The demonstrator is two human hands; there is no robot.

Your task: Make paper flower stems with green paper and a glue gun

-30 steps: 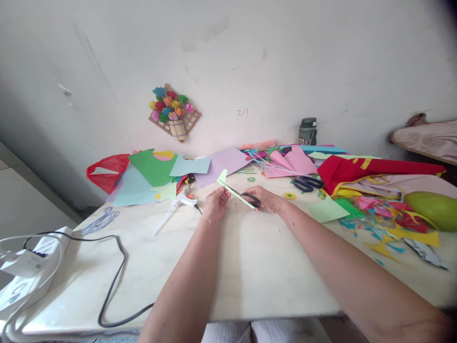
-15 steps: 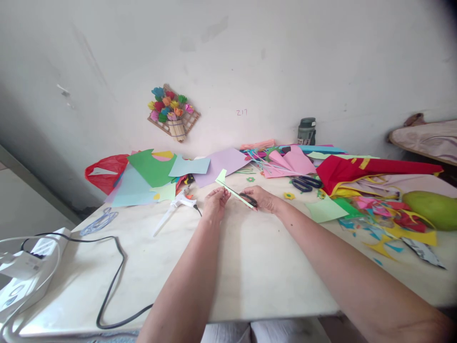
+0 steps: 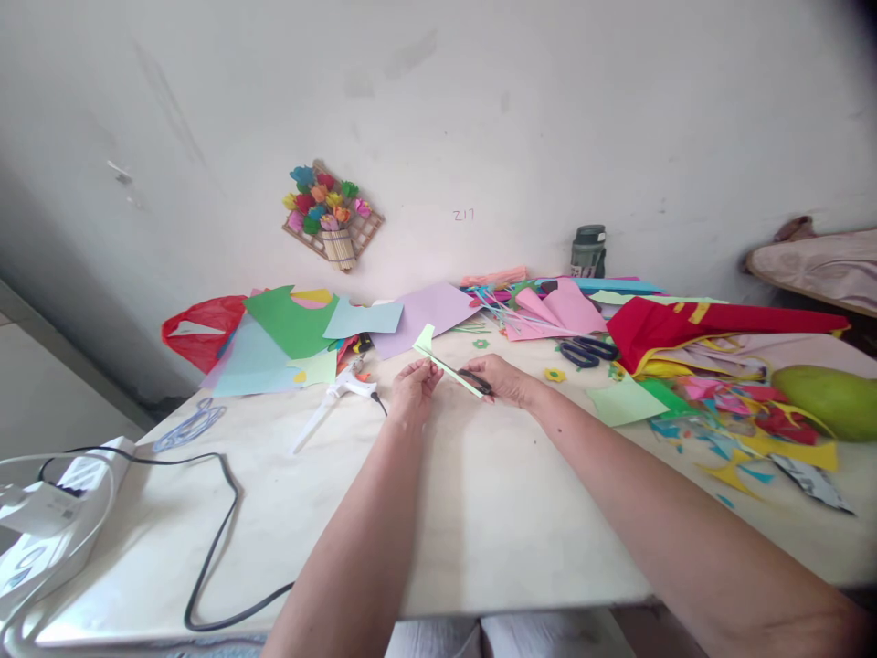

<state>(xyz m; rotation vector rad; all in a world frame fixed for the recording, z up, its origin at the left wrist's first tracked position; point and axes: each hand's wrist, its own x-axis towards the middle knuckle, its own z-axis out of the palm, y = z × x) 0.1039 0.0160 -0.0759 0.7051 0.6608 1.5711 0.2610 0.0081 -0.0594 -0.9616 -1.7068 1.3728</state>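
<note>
Between my hands, above the table, is a narrow piece of light green paper (image 3: 424, 340), wider at its far end. My left hand (image 3: 415, 384) pinches it near the middle. In my right hand (image 3: 503, 378) is a pair of black-handled scissors (image 3: 478, 380), its blades lying along the paper strip. Whether the blades are fully closed is too small to tell. A white glue gun (image 3: 335, 395) lies on the table to the left of my left hand. Beyond my right hand, a second pair of scissors (image 3: 587, 352) with dark handles rests on the table.
Coloured paper sheets (image 3: 294, 324) line the back of the table (image 3: 521, 530). Paper scraps (image 3: 736, 429) and a green mango-like fruit (image 3: 829, 400) lie at right. A power strip (image 3: 68, 512) and black cable (image 3: 212, 539) occupy the left. A bottle (image 3: 587, 251) stands by the wall.
Hardly anything differs. The near end of the light green strip and the scissors have shifted very slightly left; both hands keep their hold.
</note>
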